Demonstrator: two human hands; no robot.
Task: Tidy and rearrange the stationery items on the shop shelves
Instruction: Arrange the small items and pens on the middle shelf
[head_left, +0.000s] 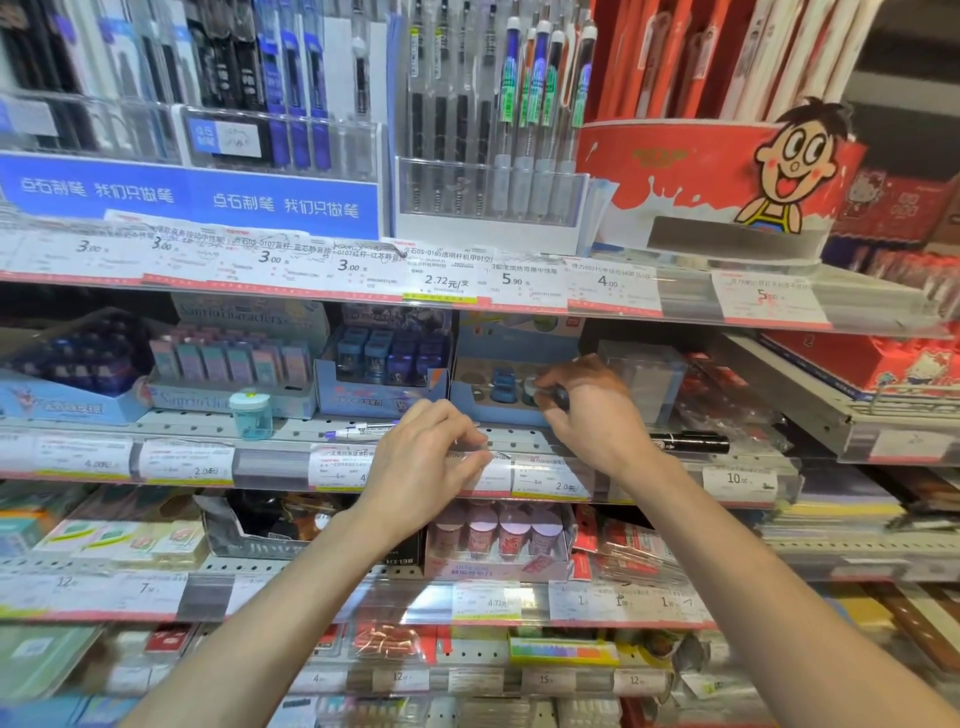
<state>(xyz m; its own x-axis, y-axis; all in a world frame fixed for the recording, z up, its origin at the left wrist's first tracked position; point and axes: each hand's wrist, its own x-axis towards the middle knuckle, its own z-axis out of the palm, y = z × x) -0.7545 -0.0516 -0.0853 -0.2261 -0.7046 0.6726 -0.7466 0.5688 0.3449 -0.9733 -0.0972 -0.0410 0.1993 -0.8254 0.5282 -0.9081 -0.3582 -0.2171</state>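
My right hand (587, 415) reaches into a blue display box (470, 397) with round holes on the middle shelf. Its fingers pinch a small dark item (557, 397) beside a pale green round piece (530, 387). A blue piece (503, 384) stands in the same box. My left hand (423, 460) hovers at the shelf's front edge with its fingers loosely curled over the price strip (550, 480), holding nothing. Loose on the shelf lie a teal sharpener (251, 414), a white pen (363, 430) and a black marker (691, 443).
Boxes of erasers and sharpeners (234, 364) fill the middle shelf to the left. Pen racks (488, 130) and a red cartoon display (717, 176) stand on the shelf above. Lower shelves hold erasers, small cups (498, 530) and packets. A second shelf unit (831, 395) juts out at the right.
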